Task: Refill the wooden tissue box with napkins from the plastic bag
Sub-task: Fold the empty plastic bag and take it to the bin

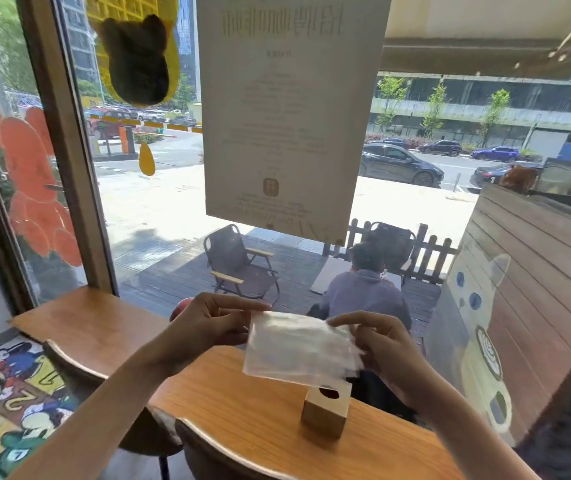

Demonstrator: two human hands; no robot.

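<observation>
A clear plastic bag (299, 346) with white napkins inside hangs in the air above the counter, held flat between both hands. My left hand (208, 325) pinches its top left corner. My right hand (379, 341) grips its right edge. Just below the bag a small wooden tissue box (325, 412) stands upright on the wooden counter (242, 410), with an oval opening in its top. The bag hides the box's back edge.
The counter runs along a large window with a paper poster (287, 109) hanging on the glass. Two wooden chair backs (208, 441) stand at the counter's near edge. A person (363, 289) sits outside on the deck beside folding chairs.
</observation>
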